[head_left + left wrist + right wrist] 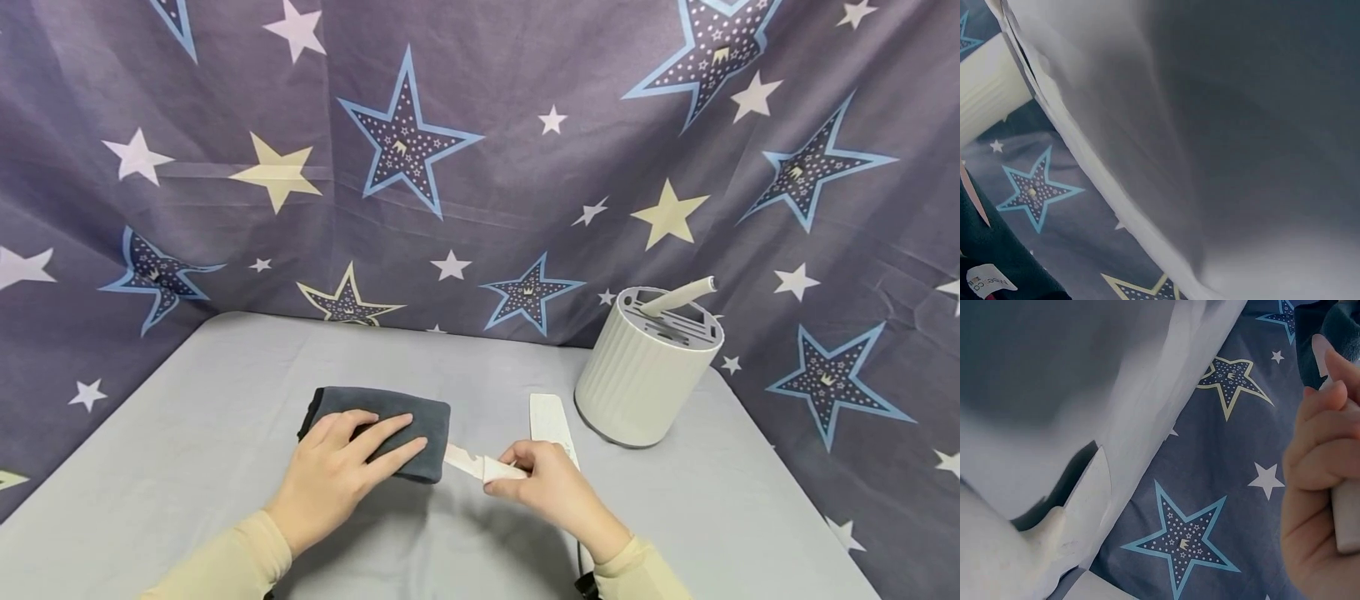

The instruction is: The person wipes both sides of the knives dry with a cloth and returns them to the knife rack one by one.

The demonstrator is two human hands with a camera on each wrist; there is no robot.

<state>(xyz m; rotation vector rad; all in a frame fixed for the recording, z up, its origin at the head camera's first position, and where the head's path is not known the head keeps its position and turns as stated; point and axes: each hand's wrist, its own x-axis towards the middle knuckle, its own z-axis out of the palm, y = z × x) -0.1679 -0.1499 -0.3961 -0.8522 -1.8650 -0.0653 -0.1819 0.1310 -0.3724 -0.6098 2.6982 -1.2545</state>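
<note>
My left hand [333,467] holds a folded dark grey-blue cloth [431,417] above the table, its fingers spread over the top face; the thumb is hidden. From the cloth's right edge comes a knife [504,470] with a white handle and pale pinkish blade, most of the blade covered by the cloth. My right hand [551,479] grips that knife by its handle; curled fingers around the handle show in the right wrist view. Just behind the right hand, a second, white knife [550,417] lies on the table. The cloth [1007,250] shows a white label in the left wrist view.
A ribbed cream knife block [637,383] stands at the back right of the table [247,367]. One pale handle [678,296] sticks up from its slotted top. A star-patterned curtain [517,192] hangs behind and along the sides.
</note>
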